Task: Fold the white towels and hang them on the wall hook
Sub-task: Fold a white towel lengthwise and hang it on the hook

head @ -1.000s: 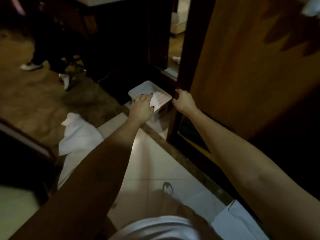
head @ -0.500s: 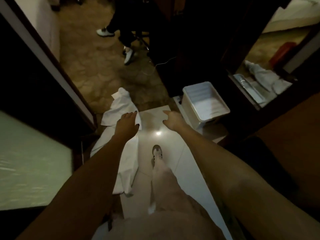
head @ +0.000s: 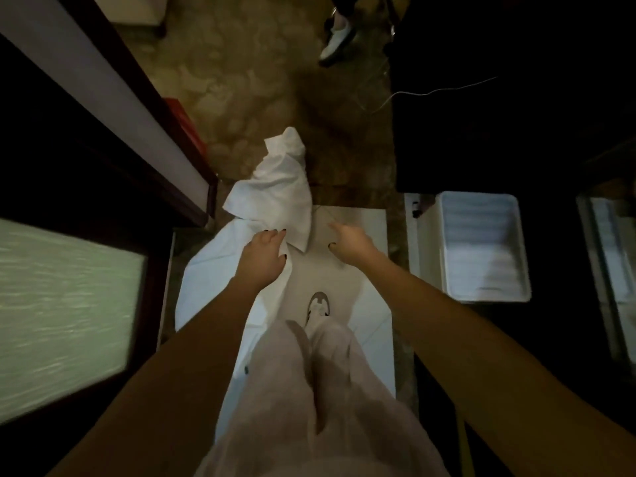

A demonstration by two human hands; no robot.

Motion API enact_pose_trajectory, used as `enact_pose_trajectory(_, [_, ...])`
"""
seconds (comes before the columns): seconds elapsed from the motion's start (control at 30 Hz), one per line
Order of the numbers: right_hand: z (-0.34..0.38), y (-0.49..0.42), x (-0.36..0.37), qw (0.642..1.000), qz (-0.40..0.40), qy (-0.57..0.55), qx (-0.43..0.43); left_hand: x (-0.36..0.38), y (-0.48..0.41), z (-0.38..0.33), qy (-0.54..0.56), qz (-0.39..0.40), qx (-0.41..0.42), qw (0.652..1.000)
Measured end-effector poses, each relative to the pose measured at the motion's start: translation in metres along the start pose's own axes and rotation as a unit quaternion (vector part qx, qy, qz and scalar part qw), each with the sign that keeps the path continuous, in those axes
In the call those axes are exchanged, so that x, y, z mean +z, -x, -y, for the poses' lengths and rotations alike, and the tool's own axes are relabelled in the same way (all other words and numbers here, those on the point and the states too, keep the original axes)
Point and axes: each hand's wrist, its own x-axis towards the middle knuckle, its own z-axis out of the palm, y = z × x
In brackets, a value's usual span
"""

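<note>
A long white towel [head: 272,187] lies crumpled on the floor, running from the patterned carpet onto the pale tiles beside my left leg. My left hand [head: 263,258] reaches down over its middle, fingers loosely bent and spread at the cloth; whether they touch it cannot be told. My right hand [head: 351,244] hangs relaxed over the bare tile to the towel's right, holding nothing. No wall hook is in view.
A white plastic tub [head: 481,246] stands on the right by dark furniture. A dark door frame [head: 144,125] and a frosted glass panel [head: 65,315] line the left. My shoe [head: 318,306] is on the tiles. Another person's shoe [head: 335,43] and a cable [head: 430,92] are on the carpet.
My view has swung from the tub and wooden door down to the floor. Both hands left the tub area; the left one has lowered onto the towel's middle.
</note>
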Motion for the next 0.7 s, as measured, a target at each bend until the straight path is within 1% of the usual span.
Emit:
enact_pose_trajectory(0.1, [-0.009,-0.064,0.013,1.000,0.014,-0.002,-0.018,0.034,-0.046,0.023,0.005,0.032,-0.011,0.999])
enact_pose_trajectory(0.23, [-0.040,-0.163,0.062,0.999,0.037,0.013,-0.009,0.098,-0.123,0.066,0.005,0.053,-0.016,0.998])
enact_pose_trajectory(0.37, [-0.082,-0.269,0.140,0.997,0.053,0.039,-0.035,0.187,-0.206,0.116,0.007,0.064,-0.010,0.998])
enact_pose_trajectory(0.5, [-0.125,-0.365,0.231,0.994,0.064,0.060,-0.060,0.289,-0.276,0.169,0.001,0.101,0.010,0.995])
enact_pose_trajectory(0.6, [-0.151,-0.425,0.296,0.991,0.086,0.082,-0.065,0.362,-0.318,0.208,-0.007,0.120,0.030,0.992])
enact_pose_trajectory(0.7, [-0.172,-0.466,0.350,0.988,0.100,0.078,-0.086,0.417,-0.353,0.243,0.005,0.141,0.043,0.989])
